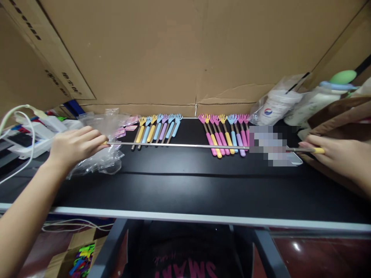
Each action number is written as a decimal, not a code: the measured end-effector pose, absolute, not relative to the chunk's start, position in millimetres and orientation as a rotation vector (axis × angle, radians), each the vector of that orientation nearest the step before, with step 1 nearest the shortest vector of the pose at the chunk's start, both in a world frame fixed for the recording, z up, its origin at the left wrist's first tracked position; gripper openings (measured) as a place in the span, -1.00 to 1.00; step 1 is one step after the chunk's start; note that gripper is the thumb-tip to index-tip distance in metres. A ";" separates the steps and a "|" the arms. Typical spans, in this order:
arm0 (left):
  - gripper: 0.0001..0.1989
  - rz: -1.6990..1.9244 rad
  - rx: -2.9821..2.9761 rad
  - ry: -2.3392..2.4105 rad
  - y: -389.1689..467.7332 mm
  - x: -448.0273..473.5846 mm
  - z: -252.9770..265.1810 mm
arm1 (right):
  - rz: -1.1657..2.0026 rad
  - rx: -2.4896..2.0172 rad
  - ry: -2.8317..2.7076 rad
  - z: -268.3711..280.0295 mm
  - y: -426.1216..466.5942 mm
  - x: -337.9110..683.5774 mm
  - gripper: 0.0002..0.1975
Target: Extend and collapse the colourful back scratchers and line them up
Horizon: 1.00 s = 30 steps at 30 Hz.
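An extended telescopic back scratcher (174, 145) stretches sideways above the black table, its thin metal rod nearly level. My left hand (77, 144) is closed around its left end, where a bit of yellow shows at the fingers. At the other end my right hand (339, 152) is closed on the yellow part. Behind the rod lie two groups of short back scratchers with claw heads pointing away: a left group (158, 129) in yellow, blue and purple, and a right group (224, 141) in pink, yellow, blue and purple.
Clear plastic bags (101, 162) lie under my left forearm, near a white power strip (31, 141) with cables. At right stand a bagged white cup (278, 106) and a bottle (321, 100). Cardboard (174, 54) walls the back. Below, a box (59, 262) holds colourful pieces.
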<state>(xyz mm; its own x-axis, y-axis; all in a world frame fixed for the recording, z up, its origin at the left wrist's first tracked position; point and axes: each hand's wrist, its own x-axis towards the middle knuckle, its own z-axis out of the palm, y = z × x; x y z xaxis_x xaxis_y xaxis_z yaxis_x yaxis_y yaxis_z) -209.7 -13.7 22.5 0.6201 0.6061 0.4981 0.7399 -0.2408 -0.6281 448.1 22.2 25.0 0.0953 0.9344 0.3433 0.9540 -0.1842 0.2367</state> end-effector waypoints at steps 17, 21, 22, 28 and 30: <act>-0.74 -0.300 -2.095 -1.179 -1.5 -226.0 16.3 | -0.309 -2.493 -2.152 30.7 30.7 453.2 -0.43; -0.73 -0.359 -2.027 -1.140 2.3 -222.8 16.3 | -0.423 -2.399 -2.209 25.8 23.5 443.6 -0.54; -0.72 -0.341 -2.015 -1.118 2.9 -219.8 16.3 | -0.449 -2.359 -2.236 23.8 21.3 437.9 -0.56; -0.73 -0.309 -2.037 -0.879 8.0 -154.9 16.5 | -0.595 -2.180 -2.415 26.6 6.6 365.4 -0.73; -0.68 -0.336 -2.126 -0.832 8.7 -120.0 16.1 | -0.605 -2.053 -2.523 32.7 1.4 335.1 -0.75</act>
